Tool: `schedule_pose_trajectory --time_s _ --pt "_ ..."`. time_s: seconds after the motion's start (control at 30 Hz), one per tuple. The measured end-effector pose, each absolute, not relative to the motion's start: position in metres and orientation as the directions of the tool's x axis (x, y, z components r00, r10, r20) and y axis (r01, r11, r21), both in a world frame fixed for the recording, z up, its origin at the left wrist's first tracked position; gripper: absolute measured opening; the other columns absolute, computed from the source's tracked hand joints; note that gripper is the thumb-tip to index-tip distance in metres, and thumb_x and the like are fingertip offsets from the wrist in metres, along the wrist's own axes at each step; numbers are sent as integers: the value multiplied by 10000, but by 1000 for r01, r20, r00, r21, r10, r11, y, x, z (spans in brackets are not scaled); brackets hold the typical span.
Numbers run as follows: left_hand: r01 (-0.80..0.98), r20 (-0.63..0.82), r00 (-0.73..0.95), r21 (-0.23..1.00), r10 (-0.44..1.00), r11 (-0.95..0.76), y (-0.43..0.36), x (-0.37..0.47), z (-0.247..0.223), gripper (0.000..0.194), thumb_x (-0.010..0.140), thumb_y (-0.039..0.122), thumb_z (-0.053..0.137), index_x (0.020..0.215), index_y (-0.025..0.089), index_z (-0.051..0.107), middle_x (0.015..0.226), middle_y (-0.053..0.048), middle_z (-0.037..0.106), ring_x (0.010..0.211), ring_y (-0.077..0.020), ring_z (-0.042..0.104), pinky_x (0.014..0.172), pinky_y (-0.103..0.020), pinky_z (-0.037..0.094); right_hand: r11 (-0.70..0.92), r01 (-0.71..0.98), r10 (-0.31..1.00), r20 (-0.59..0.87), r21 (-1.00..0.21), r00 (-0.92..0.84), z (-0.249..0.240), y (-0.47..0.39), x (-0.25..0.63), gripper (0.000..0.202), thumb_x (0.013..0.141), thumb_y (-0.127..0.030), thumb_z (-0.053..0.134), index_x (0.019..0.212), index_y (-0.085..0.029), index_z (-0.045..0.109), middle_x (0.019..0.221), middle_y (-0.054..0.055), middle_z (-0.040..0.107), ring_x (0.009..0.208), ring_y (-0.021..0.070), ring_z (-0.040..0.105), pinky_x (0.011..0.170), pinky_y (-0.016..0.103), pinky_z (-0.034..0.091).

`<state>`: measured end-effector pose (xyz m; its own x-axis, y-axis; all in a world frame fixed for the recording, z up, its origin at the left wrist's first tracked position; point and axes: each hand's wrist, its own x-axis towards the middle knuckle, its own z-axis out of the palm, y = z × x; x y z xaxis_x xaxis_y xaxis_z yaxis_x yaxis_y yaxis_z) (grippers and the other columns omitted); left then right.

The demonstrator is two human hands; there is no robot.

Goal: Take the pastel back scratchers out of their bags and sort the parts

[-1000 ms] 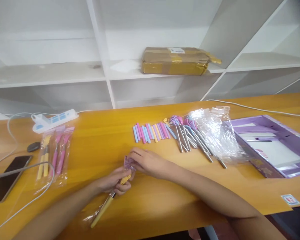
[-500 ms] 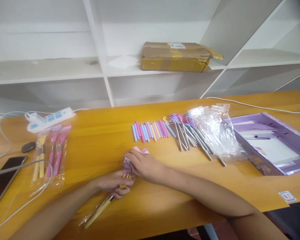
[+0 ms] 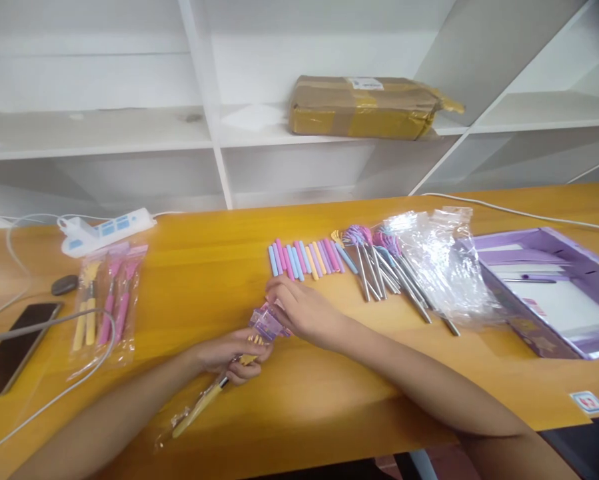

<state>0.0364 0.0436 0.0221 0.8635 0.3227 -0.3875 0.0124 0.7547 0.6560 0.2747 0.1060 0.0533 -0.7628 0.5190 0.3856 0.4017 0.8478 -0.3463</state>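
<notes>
My left hand [image 3: 239, 357] is closed around a yellow back scratcher [image 3: 199, 408] in a clear bag, its yellow claw head showing between the fingers and its handle slanting down to the left. My right hand [image 3: 302, 310] pinches a purple and pink printed card [image 3: 268, 323] at the bag's upper end, just above the claw. Beyond the hands lies a row of pink, blue, yellow and purple tubes [image 3: 306, 260]. To their right are several metal rods with coloured claw heads [image 3: 379, 263], beside a pile of clear bags [image 3: 444, 267].
Bagged yellow and pink scratchers [image 3: 106, 300] lie at left, near a phone [image 3: 16, 347], a black object [image 3: 64, 285], cables and a power strip [image 3: 112, 230]. A purple box [image 3: 544, 340] stands right. A taped carton [image 3: 364, 110] sits on the shelf.
My right hand has shifted slightly up and right from the left hand, and more of the printed card shows. The view has moved slightly, while my left hand still holds the bagged scratcher.
</notes>
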Motion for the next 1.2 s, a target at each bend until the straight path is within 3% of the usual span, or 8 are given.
schedule_pose_trajectory --time_s 0.2,0.43,0.63,0.77,0.83,0.93,1.07,1.2 --pt "-62 -353 857 653 376 755 45 34 19 404 933 476 754 863 203 465 680 83 344 422 -30 195 367 -171 138 779 402 571 278 -482 -773 74 100 280 70 987 -147 562 1030 -167 613 1262 140 586 985 204 623 853 359 548" --pt "-51 -367 855 643 366 764 44 33 21 388 933 466 757 880 203 477 690 81 336 428 -29 203 385 -187 146 647 259 527 174 -717 -832 90 101 282 151 1074 -247 562 959 -191 643 1166 81 600 1032 175 620 970 359 541" --pt "-42 -369 860 636 351 771 45 32 27 358 898 376 769 1151 189 598 767 70 381 427 -28 200 371 -195 128 606 276 587 185 -746 -788 99 123 303 181 1099 -311 525 1020 -198 643 1181 91 586 1083 191 602 1000 391 524" --pt "-54 -356 869 623 344 780 45 31 24 372 937 409 741 1208 197 598 799 63 393 425 -25 207 361 -184 141 612 253 516 135 -749 -846 110 124 311 194 1087 -351 554 1002 -209 656 1176 72 591 1086 188 605 1001 381 528" --pt "-58 -355 869 617 343 785 45 31 22 313 972 461 707 1085 191 595 777 62 396 418 -27 203 355 -178 150 630 295 547 142 -719 -825 111 114 306 192 1051 -404 618 1051 -212 628 1190 73 590 1056 193 608 969 375 545" --pt "-39 -353 879 617 321 786 47 31 19 408 1008 575 632 905 191 540 662 73 357 404 -43 171 351 -179 160 733 381 593 254 -564 -764 99 94 290 392 952 -484 726 1132 -181 554 1235 141 567 1054 255 601 912 420 565" --pt "14 -338 902 645 269 764 48 31 19 482 1015 653 556 841 206 508 511 93 265 392 -76 136 356 -192 174 879 384 475 442 -283 -761 66 81 274 231 1005 -286 599 1171 -141 528 1285 234 540 1150 327 564 919 473 547" --pt "28 -333 907 657 257 753 48 32 21 487 1007 662 549 822 215 485 478 93 258 385 -80 117 356 -200 161 882 427 470 456 -202 -756 48 86 271 181 1001 -147 532 1176 -162 576 1325 215 536 1096 283 565 868 423 538"
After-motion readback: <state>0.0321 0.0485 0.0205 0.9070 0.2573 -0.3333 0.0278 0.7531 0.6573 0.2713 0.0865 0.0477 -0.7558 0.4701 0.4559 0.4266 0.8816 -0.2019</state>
